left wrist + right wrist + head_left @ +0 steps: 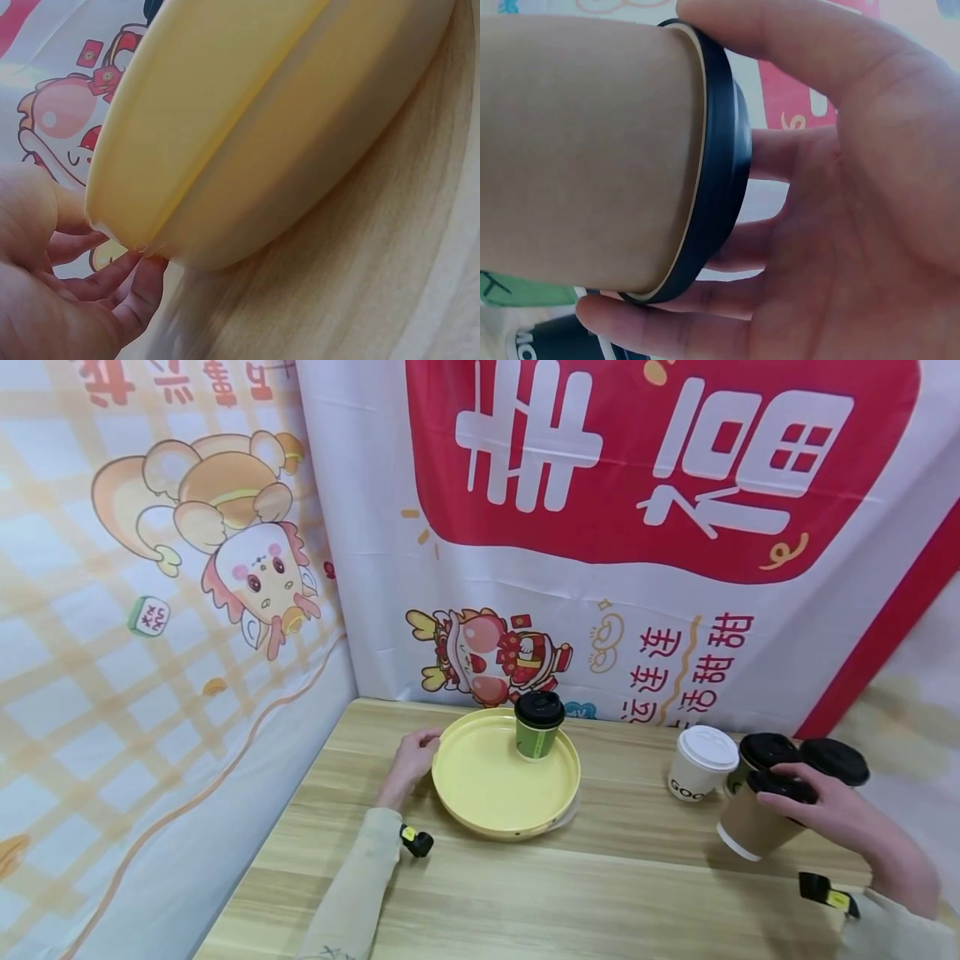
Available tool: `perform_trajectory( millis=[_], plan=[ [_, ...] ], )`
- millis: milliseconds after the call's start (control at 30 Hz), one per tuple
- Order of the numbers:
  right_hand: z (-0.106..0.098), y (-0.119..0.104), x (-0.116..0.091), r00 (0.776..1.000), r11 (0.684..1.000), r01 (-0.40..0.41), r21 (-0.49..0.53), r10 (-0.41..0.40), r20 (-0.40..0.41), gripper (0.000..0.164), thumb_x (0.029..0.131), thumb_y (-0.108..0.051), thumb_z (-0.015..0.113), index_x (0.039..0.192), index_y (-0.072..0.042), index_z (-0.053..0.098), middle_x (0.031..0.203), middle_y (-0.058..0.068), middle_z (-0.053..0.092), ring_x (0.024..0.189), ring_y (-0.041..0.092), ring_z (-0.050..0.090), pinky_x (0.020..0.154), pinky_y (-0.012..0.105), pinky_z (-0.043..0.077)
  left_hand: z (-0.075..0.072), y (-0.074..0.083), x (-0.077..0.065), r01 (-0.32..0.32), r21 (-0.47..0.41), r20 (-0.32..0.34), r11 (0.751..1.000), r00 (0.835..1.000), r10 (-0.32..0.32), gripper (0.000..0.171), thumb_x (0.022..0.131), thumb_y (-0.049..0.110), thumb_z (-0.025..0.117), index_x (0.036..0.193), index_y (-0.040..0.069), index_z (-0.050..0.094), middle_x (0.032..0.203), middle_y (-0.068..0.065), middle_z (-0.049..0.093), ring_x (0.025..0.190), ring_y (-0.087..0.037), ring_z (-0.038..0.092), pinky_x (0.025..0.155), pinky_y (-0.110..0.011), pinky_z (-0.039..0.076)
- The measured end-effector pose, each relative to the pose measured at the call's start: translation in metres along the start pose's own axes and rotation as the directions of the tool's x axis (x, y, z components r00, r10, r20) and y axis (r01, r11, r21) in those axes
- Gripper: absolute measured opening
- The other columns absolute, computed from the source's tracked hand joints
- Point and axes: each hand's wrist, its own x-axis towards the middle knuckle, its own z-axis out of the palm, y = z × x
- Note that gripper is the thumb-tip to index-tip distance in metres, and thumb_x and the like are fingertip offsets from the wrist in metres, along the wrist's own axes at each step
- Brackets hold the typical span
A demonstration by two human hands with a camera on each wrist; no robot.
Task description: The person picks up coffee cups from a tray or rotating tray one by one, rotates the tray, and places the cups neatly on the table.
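A round yellow tray point(498, 781) lies on the wooden table, and a green paper cup point(535, 739) with a black lid stands upright on it near the back right rim. At the tray's left side my left hand point(414, 758) pinches the rim; in the left wrist view its fingertips point(150, 281) lie against the lower edge. Over on the right, my right hand point(825, 806) holds a brown paper cup point(757, 818) by its black lid point(718, 150). That cup is tilted. In the right wrist view the thumb and fingers curl round the lid.
Just behind the brown cup stand a white lidded cup point(701, 764), a black-lidded cup point(767, 750) and another black-lidded cup point(834, 762), partly hidden by my right hand. Printed cloth walls point(375, 568) border the table point(600, 893) at the back and left.
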Motion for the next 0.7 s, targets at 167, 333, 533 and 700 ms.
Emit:
perform_trajectory(
  millis=[167,333,533,700],
  plan=[
    [-0.003,0.011,0.002,0.999,0.998,-0.039,-0.054,0.04,0.006,0.067,0.089,-0.049,0.053,0.127,0.005,0.042,0.124,0.043,0.038,0.106,0.056,0.041,0.078,0.064,0.039,0.001,0.0,0.0,-0.008,-0.007,0.004,1.0,1.0,0.008,0.025,0.092,0.013,0.054,0.115,0.009,0.064,0.109,-0.01,0.062,0.1,-0.022,0.054,0.088,-0.035,0.044],
    [-0.004,0.02,0.004,0.996,0.994,-0.084,-0.065,0.084,-0.002,0.072,0.089,-0.053,0.051,0.128,0.006,0.038,0.125,0.044,0.034,0.107,0.057,0.038,0.079,0.065,0.038,0.001,0.0,-0.001,0.001,0.0,0.003,1.0,1.0,-0.001,0.026,0.092,0.013,0.054,0.115,0.009,0.063,0.109,-0.01,0.062,0.1,-0.022,0.054,0.089,-0.036,0.044],
    [-0.004,0.029,0.002,0.994,0.992,-0.108,-0.073,0.106,-0.031,0.076,0.089,-0.052,0.052,0.128,0.01,0.035,0.125,0.045,0.033,0.107,0.06,0.037,0.08,0.065,0.037,0.001,0.0,0.001,-0.009,0.003,-0.001,1.0,1.0,0.009,0.026,0.092,0.014,0.054,0.115,0.008,0.063,0.109,-0.011,0.062,0.099,-0.022,0.054,0.089,-0.036,0.044],
    [-0.003,0.039,0.003,0.993,0.989,-0.114,-0.099,0.111,-0.033,0.077,0.088,-0.052,0.052,0.126,0.013,0.035,0.122,0.046,0.035,0.105,0.061,0.038,0.079,0.064,0.038,0.0,0.0,0.0,-0.015,0.0,0.008,1.0,1.0,0.015,0.026,0.092,0.014,0.054,0.115,0.008,0.063,0.109,-0.011,0.062,0.1,-0.022,0.054,0.089,-0.035,0.044]
  ],
)
